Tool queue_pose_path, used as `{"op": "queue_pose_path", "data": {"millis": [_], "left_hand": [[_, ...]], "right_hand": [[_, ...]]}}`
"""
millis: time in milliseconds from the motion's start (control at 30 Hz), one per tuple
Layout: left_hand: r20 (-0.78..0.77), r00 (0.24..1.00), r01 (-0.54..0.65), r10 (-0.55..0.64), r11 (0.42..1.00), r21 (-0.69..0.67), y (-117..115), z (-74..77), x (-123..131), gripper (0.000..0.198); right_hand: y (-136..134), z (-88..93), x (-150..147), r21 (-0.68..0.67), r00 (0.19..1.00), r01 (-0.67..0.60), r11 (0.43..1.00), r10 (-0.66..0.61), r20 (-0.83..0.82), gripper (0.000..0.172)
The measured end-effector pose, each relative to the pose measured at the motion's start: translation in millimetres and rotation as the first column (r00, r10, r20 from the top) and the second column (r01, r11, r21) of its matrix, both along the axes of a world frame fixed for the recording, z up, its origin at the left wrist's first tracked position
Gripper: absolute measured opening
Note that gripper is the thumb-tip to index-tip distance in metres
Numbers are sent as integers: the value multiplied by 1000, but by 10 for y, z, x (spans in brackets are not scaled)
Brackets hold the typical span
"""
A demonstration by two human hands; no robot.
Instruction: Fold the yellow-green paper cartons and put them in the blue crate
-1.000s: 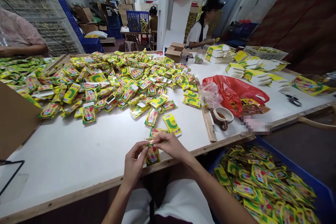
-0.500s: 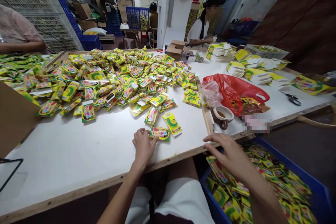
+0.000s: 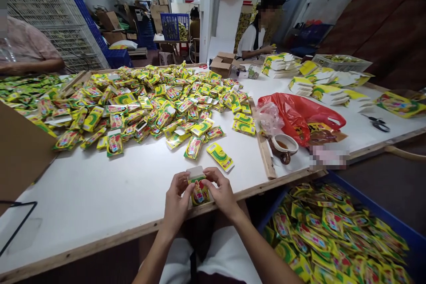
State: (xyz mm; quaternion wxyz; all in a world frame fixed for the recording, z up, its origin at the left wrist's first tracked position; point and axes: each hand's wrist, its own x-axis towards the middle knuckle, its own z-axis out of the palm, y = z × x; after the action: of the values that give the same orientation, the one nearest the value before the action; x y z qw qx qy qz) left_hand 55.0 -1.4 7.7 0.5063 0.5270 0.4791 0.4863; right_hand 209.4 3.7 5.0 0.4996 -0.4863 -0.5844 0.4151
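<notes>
Between my two hands, at the table's front edge, a small yellow-green printed box (image 3: 199, 191) stands with its white top flap raised. My left hand (image 3: 178, 195) grips the box's left side, thumb on the front. From the right, my right hand (image 3: 221, 191) pinches the same box near its top. A single yellow box (image 3: 220, 157) lies just beyond my hands, and another box (image 3: 194, 146) rests to its left. Behind them spreads a big heap of similar boxes (image 3: 159, 106), several with open flaps.
On the right, a blue crate (image 3: 369, 199) full of packed boxes stands below the table. A wooden strip (image 3: 265, 155) borders a brown cup (image 3: 284, 146) and a red plastic bag (image 3: 299, 113). A cardboard sheet (image 3: 23, 155) stands left. Two people sit across the table.
My left hand has drawn the box toward the table edge and turned it upright. My right hand has come over from above the blue crate and taken hold of the box too.
</notes>
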Motion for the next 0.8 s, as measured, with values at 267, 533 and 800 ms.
{"op": "queue_pose_path", "data": {"millis": [267,533,800], "left_hand": [[-133,989,-38,58,988,149,22,-8,35,19],[-144,986,-59,80,988,145,-60,52,66,18],[-89,990,-104,106,994,22,32,92,62,21]], "right_hand": [[180,122,26,83,994,-28,996,19,107,13],[49,196,-16,137,989,-84,987,66,133,11],[150,217,-7,41,987,-40,998,33,154,12]]}}
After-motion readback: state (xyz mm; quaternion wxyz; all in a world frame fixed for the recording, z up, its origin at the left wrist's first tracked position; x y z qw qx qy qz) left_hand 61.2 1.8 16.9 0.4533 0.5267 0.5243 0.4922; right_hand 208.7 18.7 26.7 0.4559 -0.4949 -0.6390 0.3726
